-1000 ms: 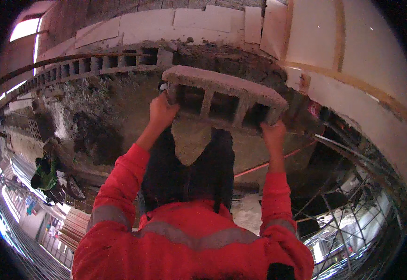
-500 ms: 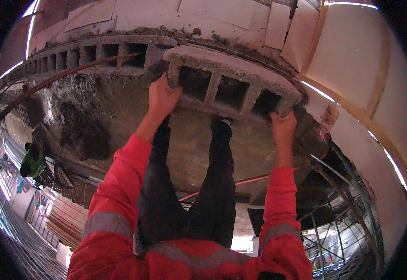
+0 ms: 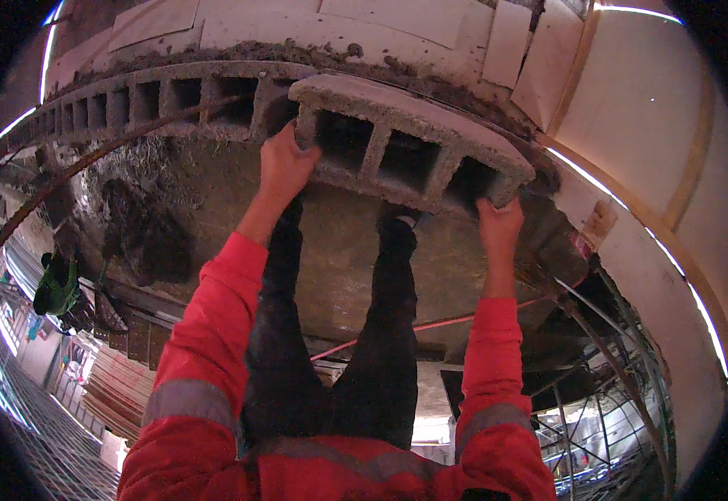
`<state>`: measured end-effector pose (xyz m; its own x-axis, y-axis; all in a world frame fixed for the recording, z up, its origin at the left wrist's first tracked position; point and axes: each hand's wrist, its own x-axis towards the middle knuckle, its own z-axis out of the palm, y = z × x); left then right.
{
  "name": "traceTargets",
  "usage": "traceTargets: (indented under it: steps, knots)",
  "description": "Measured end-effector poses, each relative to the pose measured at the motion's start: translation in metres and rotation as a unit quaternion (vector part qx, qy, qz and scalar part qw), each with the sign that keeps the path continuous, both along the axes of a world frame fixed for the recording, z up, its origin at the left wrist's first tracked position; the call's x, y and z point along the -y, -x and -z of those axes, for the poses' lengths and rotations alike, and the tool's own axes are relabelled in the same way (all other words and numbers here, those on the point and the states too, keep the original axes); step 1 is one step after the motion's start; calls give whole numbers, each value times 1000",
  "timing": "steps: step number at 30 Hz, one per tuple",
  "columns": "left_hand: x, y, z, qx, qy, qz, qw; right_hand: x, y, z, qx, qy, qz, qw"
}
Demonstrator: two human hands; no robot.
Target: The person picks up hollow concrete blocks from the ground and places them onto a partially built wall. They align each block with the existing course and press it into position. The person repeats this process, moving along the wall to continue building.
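A grey hollow concrete block point(image 3: 375, 157) with three open cells is held between my two hands, in front of a pale wall. My left hand point(image 3: 287, 164) grips its left end, with the thumb showing near the edge of the first cell. At the lower right corner, my right hand point(image 3: 499, 219) is closed around the other end. The block slopes down to the right, and its left end is beside a curving row of similar blocks point(image 3: 113, 107). Whether its underside rests on anything is hidden.
A rusty bar point(image 3: 88, 159) arcs across the left, one end at the block row. Wet mortar point(image 3: 355, 57) lines the wall behind. Green gloves or cloth point(image 3: 56, 288) lie at lower left. Metal rods point(image 3: 610, 342) stand at right, and a pink strip point(image 3: 443, 321) crosses behind my legs.
The block and both hands sit slightly farther left in the picture, while the wall and block row have shifted a little right. My grip on both ends stays the same.
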<state>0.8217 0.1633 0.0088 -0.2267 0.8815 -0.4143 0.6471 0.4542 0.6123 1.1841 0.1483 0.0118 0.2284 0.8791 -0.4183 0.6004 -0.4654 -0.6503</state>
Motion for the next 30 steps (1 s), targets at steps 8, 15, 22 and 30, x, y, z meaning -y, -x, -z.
traceTargets:
  steps: [8,15,22,30]
  knots:
    - [-2,2,2,-22,-6,13,1000,3,-2,6,31,42,-1,999]
    - [-3,5,8,-10,0,-3,1000,-7,2,8,51,69,-1,996]
    - [0,7,8,-56,16,11,998,-9,4,10,11,65,14,998]
    - [-13,4,3,-66,34,28,997,-21,9,2,36,74,-9,997]
